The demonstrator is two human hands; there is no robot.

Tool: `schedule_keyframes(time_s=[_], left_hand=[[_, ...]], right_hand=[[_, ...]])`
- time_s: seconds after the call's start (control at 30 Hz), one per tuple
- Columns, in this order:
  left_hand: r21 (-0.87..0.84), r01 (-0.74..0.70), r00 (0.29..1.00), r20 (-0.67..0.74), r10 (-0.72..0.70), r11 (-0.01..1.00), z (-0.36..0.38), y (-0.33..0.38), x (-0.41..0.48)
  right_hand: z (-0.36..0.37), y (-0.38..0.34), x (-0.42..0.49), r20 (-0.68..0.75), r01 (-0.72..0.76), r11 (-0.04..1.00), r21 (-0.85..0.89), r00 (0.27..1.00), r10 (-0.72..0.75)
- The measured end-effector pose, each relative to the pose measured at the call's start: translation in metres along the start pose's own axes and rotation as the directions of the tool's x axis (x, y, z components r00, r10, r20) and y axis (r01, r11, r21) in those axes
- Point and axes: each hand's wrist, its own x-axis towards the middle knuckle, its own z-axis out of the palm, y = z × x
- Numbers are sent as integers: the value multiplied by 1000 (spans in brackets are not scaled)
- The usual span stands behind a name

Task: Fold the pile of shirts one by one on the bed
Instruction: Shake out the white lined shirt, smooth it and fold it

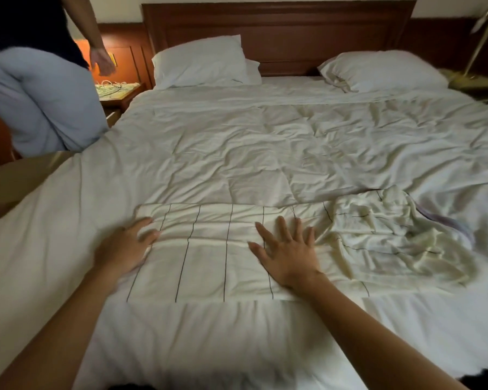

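The left hand (pixel 127 247) and right hand (pixel 289 256) lay flat, grasping nothing, on a shirt (pixel 206 266) on the bed (pixel 209 153).

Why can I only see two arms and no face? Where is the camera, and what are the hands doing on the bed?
The camera sits on a person's head and looks forward and down, so you see only that person's own bare arms. There is no machine here. The left hand rests on the left edge of a white shirt with thin dark lines. The right hand lies flat on it with its fingers spread. Neither hand holds anything. The shirt lies on the bed's white duvet. To its right is a crumpled heap of similar cloth. A pillow and a second pillow lie near the wooden headboard. Another person is at the far left.
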Motion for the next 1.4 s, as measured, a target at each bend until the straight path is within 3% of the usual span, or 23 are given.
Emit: schedule_keyframes(time_s=[0.1, 0.17, 0.27, 0.33, 0.37, 0.43, 0.5, 0.53, 0.57, 0.6, 0.67, 0.73, 0.8, 0.87, 0.93, 1.03, 1.1, 1.13, 1.2, 1.3, 1.4], left_hand=[[-410, 1, 1000, 0, -1, 912, -6, 4, -6], [-574, 42, 999, 9, -45, 818, -16, 14, -8], [-577, -13, 1000, -3, 14, 817, -35, 50, -10], [-529, -107, 993, -22, 112, 842, -44, 95, -16], [-504, -163, 983, -15, 180, 848, -47, 124, -24], [-426, -253, 952, 49, 302, 869, -44, 187, -45], [-422, -281, 902, 190, 387, 862, -31, 248, -68], [-490, -234, 860, 299, 414, 840, -22, 271, -78], [-566, -144, 806, 408, 428, 812, -12, 289, -87], [-620, -68, 771, 464, 435, 782, -2, 301, -92], [-636, -89, 829, 379, 411, 766, 15, 305, -95], [-467, -254, 915, 167, 367, 847, 25, 286, -87], [-213, -346, 928, 70, 367, 914, 38, 252, -76], [-26, -358, 925, 130, 358, 933, 51, 218, -72], [125, -374, 916, 204, 345, 919, 62, 194, -73], [175, -365, 921, 210, 328, 914, 73, 179, -73], [114, -372, 922, 157, 353, 921, 74, 184, -68], [86, -394, 916, 122, 383, 915, 74, 190, -65], [56, -454, 891, 61, 451, 889, 76, 205, -62], [124, -494, 869, 91, 486, 860, 87, 212, -59], [220, -476, 878, 161, 450, 851, 97, 202, -51]], right_hand=[[-3, -1, -3, 8, 30, 1000, 6, 1000, -30], [-8, 0, -7, 25, 84, 996, 39, 996, -85], [-23, 12, -17, 81, 208, 962, 176, 971, -225], [-39, 32, -24, 56, 198, 852, 484, 965, -256], [-48, 42, -27, 16, 151, 723, 674, 976, -218], [-64, 60, -33, -40, 44, 364, 930, 999, -18], [-71, 76, -37, 116, -104, -86, 991, 982, 150], [-71, 82, -38, 226, -182, -263, 948, 963, 149], [-71, 87, -41, 303, -246, -366, 897, 947, 105], [-69, 90, -44, 322, -278, -384, 880, 945, 54], [-63, 92, -48, 306, -259, -374, 890, 949, 71], [-59, 91, -44, 285, -219, -338, 915, 946, 158], [-58, 87, -41, 220, -206, -88, 975, 951, 218], [-59, 83, -40, 127, -188, 260, 947, 964, 235], [-63, 83, -40, 38, -159, 494, 855, 969, 245], [-68, 86, -38, -80, -104, 748, 656, 975, 207], [-70, 84, -38, -217, -108, 922, 372, 956, 199], [-70, 79, -37, -295, -80, 960, 270, 942, 161], [-66, 65, -30, -326, 63, 968, 242, 945, 20], [-45, 47, -17, -133, 171, 963, 209, 980, -145], [-25, 55, -4, -44, 118, 993, 31, 992, -116]])
